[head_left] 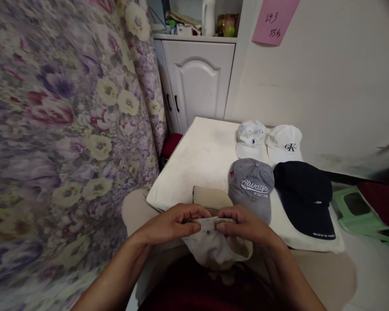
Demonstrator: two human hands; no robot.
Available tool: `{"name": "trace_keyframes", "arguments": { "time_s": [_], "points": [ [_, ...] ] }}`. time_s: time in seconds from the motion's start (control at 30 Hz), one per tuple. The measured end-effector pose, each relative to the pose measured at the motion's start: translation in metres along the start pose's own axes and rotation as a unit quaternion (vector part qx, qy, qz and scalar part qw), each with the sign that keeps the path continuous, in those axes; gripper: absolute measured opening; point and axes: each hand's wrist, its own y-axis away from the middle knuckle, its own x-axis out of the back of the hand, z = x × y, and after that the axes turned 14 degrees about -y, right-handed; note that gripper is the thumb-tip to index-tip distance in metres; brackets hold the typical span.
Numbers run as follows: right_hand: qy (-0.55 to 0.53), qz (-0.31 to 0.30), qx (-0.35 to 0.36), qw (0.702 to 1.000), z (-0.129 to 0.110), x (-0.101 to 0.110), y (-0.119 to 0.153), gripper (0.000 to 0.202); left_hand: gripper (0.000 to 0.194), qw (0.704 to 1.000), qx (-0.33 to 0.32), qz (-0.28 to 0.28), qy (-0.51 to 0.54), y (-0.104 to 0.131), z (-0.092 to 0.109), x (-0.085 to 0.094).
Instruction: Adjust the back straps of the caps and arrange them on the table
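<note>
Close to my body I hold a beige baseball cap (pixel 210 250), its brim pointing away from me and its back strap toward me. My left hand (pixel 178 221) pinches the strap from the left, fingers and thumb closed on it. From the right, my right hand (pixel 238 222) grips the other part of the strap in the same way. Just beyond my right hand lies a grey cap (pixel 251 183) with white lettering. To its right rests a dark navy cap (pixel 303 190), brim toward me.
A white cap (pixel 251 136) and a white CK cap (pixel 284 142) sit at the far edge of the cream-covered table (pixel 194 160). A floral curtain (pixel 68 129) hangs at left. On the right stands a green stool (pixel 353 207). Behind is a white cabinet (pixel 197 82).
</note>
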Motion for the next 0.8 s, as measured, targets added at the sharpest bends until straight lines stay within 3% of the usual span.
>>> {"name": "trace_keyframes", "arguments": {
  "time_s": [0.2,0.5,0.6,0.73,0.8],
  "points": [
    [-0.041,0.037,0.007,0.998,0.002,-0.006,-0.007,0.032,0.028,1.0,0.001,0.013,0.022,-0.003,0.002,-0.001],
    [-0.171,0.068,0.035,0.982,0.002,-0.029,-0.013,0.034,0.02,0.994,-0.015,0.11,-0.007,-0.001,0.015,-0.001],
    [-0.191,0.094,0.023,0.977,0.01,-0.03,-0.013,0.035,0.017,0.979,-0.014,0.193,-0.059,-0.001,0.014,-0.011],
    [-0.214,0.121,0.018,0.969,0.019,-0.028,-0.013,0.037,0.008,0.908,-0.03,0.385,-0.162,0.007,0.015,-0.027],
    [-0.222,0.127,0.021,0.966,0.022,-0.028,-0.013,0.037,0.012,0.895,-0.012,0.402,-0.195,0.014,0.013,-0.036]
  ]
}}
